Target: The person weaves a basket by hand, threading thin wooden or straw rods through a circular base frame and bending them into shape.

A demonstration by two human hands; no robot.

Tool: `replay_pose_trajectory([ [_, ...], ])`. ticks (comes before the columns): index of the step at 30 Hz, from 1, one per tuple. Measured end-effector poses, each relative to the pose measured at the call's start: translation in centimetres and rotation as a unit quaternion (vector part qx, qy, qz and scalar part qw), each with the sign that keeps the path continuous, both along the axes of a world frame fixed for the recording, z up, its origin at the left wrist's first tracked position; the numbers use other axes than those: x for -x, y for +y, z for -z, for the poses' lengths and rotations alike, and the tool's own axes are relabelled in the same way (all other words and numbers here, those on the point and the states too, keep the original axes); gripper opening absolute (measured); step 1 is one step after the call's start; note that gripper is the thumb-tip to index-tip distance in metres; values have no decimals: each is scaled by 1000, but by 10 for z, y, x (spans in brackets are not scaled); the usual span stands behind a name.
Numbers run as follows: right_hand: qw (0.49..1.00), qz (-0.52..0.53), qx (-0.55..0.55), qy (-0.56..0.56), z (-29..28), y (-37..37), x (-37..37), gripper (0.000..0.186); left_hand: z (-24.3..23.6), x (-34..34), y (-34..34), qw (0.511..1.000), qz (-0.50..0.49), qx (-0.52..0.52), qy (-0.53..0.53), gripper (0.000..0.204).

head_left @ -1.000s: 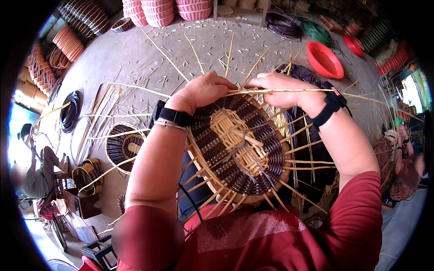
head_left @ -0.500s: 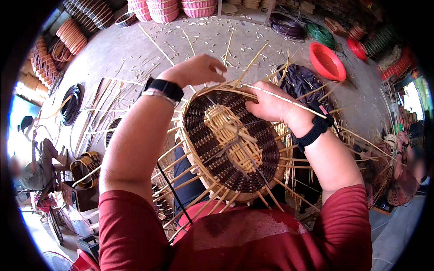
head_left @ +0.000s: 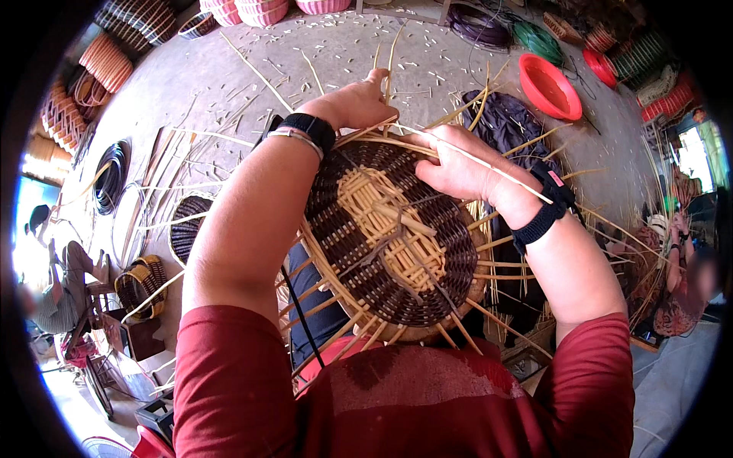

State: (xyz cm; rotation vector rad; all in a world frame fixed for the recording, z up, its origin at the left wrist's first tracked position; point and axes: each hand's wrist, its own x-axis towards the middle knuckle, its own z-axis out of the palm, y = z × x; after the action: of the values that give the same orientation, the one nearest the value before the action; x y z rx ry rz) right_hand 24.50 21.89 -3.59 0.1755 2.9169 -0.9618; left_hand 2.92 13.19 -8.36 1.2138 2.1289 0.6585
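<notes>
An oval woven basket base (head_left: 452, 263) lies tilted in front of my chest, dark brown around a pale woven centre. Light rods radiate from its edge. At the far rim my right hand (head_left: 458, 162) is closed, thumb over the rim, pressing a pale weaving cane (head_left: 500, 169) that runs back across my wrist. Just left of it, my left hand (head_left: 357, 105) reaches past the rim, with its fingers bent around an upright rod (head_left: 390, 69); some fingertips are hidden. Thin dark ties cross the pale centre.
A red plastic basin (head_left: 548, 85) sits on the floor beyond dark cloth (head_left: 500, 126). Coiled black cane (head_left: 113, 177) and a small two-tone basket (head_left: 141, 286) are at left. Scraps litter the floor (head_left: 305, 46). Other people sit at far left and right.
My left hand has moved forward and right, from hovering over the rim to an upright rod beyond it. My right hand stays at the rim. The base has shifted slightly.
</notes>
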Motion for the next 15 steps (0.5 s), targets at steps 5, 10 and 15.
replay_pose_trajectory([
  [5, 997, -5, 10, 73, 4, 2, -1, 26, -10, 5, 5, 991, 85, 56, -91, 78],
  [10, 983, -27, -177, -33, -16, 0, 9, 25, 0, 13, 0, 984, 145, 39, -100, 38],
  [15, 965, -64, -220, -127, -29, 21, 39, 21, 0, 7, 7, 980, 201, -12, -11, 41],
])
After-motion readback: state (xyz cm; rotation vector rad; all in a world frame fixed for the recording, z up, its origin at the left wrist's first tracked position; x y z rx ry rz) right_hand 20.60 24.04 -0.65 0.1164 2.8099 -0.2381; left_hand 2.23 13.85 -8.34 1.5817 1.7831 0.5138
